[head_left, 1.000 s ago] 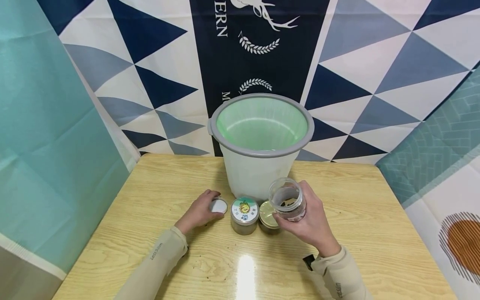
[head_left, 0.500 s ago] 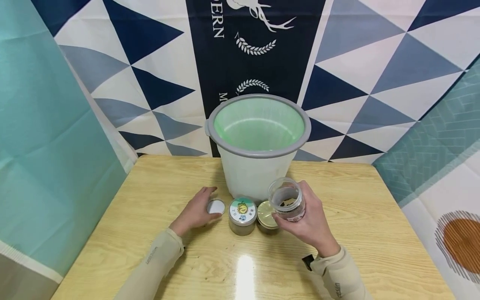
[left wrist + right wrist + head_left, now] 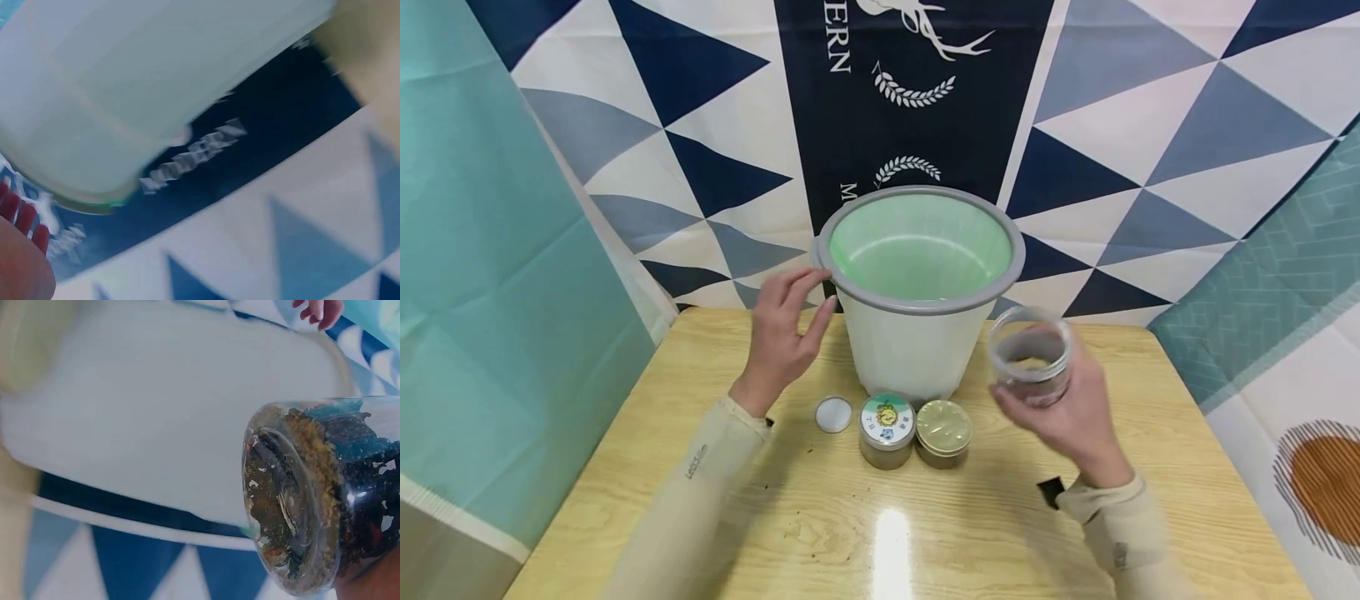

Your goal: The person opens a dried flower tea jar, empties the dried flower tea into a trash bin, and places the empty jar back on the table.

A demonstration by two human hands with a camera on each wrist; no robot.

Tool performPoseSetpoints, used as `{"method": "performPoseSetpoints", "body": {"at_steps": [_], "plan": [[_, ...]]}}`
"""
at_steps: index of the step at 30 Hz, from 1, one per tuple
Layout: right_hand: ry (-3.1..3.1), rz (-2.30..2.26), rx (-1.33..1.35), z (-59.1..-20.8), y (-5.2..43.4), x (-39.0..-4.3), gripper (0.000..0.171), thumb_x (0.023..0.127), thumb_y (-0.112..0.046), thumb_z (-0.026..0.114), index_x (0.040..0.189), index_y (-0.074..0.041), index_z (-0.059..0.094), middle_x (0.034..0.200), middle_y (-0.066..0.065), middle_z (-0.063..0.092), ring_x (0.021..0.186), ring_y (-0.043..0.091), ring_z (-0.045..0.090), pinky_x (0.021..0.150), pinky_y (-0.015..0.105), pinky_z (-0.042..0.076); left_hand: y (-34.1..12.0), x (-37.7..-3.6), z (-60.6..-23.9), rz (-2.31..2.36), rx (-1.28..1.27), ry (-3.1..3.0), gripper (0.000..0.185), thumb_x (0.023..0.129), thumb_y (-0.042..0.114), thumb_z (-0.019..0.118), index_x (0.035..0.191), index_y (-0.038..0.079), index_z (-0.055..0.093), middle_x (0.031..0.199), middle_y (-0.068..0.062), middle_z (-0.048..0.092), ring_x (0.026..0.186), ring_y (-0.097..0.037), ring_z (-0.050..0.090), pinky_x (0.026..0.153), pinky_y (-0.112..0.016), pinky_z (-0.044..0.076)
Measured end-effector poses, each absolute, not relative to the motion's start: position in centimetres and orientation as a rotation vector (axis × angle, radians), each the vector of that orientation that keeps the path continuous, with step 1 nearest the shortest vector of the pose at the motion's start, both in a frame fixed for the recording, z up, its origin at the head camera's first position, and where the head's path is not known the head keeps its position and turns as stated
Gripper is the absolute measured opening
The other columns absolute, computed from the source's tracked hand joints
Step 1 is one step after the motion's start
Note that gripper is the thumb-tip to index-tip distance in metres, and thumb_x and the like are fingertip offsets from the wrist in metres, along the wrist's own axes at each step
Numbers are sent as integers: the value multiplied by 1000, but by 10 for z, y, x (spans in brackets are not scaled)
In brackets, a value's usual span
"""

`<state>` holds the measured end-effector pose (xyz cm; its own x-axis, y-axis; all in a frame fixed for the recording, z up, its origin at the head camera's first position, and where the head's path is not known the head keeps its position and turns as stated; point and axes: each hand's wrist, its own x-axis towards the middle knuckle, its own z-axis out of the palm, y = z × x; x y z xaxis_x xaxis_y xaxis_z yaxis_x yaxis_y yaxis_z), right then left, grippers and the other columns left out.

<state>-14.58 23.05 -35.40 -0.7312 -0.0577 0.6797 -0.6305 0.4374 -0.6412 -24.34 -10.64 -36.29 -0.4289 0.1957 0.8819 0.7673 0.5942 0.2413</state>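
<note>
My right hand [image 3: 1078, 408] grips a clear jar [image 3: 1032, 379] without a lid, raised above the table to the right of the bucket. Brown, crumbly dried bits show through the base of the jar [image 3: 287, 506] in the right wrist view. With its fingers loosely spread, my left hand [image 3: 784, 329] is raised and has its fingertips right at the left rim of the white bucket [image 3: 910, 350]. A small round white lid [image 3: 833, 414] lies on the table below that hand. Only part of the left hand [image 3: 25, 250] shows in the left wrist view.
In front of the bucket stand a jar with a printed cartoon lid [image 3: 887, 425] and, beside it, a jar with a gold lid [image 3: 944, 429]. A few dark crumbs lie on the wooden table [image 3: 820, 525]. Patterned cloth [image 3: 722, 125] hangs behind.
My left hand has left the white lid and risen to the bucket's rim. The right hand has moved up and right with the clear jar, away from the gold-lidded jar.
</note>
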Motion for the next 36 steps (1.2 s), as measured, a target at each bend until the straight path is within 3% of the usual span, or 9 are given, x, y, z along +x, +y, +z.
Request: {"method": "performPoseSetpoints", "body": {"at_steps": [4, 8, 14, 22, 24, 31, 36], "plan": [[-2064, 1291, 499, -315, 243, -157, 74, 61, 7, 88, 128, -5, 60, 112, -8, 68, 98, 8, 66, 86, 14, 52, -88, -249, -337, -665, -989, -2013, 54, 111, 48, 37, 125, 7, 70, 124, -10, 68, 120, -30, 59, 108, -47, 45], [-2067, 1258, 427, -293, 252, -171, 69, 66, 3, 87, 128, -11, 60, 113, -9, 65, 101, 8, 64, 86, 15, 49, -72, -255, -335, -591, -1067, -2075, 66, 112, 53, 26, 108, 9, 74, 106, -5, 73, 105, -25, 63, 103, -43, 48], [-2131, 1193, 309, -291, 266, -186, 67, 71, -3, 87, 130, -14, 58, 115, -15, 62, 103, 6, 62, 81, 15, 48, -59, -261, -343, -699, -1036, -2016, 65, 110, 58, 28, 80, 11, 62, 77, -2, 61, 81, -23, 52, 88, -43, 44], [-2185, 999, 214, -271, 284, -222, 69, 71, -18, 90, 134, -16, 61, 111, -22, 56, 100, -2, 54, 83, 16, 39, -52, -264, -347, -783, -968, -1982, 68, 106, 66, 32, 71, 13, 56, 67, -3, 54, 76, -22, 46, 85, -44, 41], [-2219, 930, 213, -261, 283, -235, 67, 71, -23, 89, 132, -11, 62, 109, -19, 55, 99, 0, 51, 82, 18, 38, -52, -263, -347, -782, -964, -1989, 68, 106, 67, 32, 72, 13, 56, 68, -1, 53, 76, -22, 46, 85, -44, 41], [-2410, 651, 298, -225, 267, -270, 67, 77, -29, 82, 131, 1, 55, 121, 17, 57, 102, 28, 49, 81, 42, 39, -54, -263, -346, -765, -959, -2013, 68, 105, 68, 32, 74, 13, 58, 70, 0, 54, 78, -22, 47, 87, -43, 41], [-2487, 444, 378, -205, 256, -289, 68, 80, -28, 81, 133, 3, 52, 120, 23, 53, 93, 38, 52, 77, 47, 43, -53, -263, -346, -764, -958, -2015, 69, 105, 68, 32, 74, 13, 59, 70, 0, 55, 78, -22, 47, 86, -43, 40]]}}
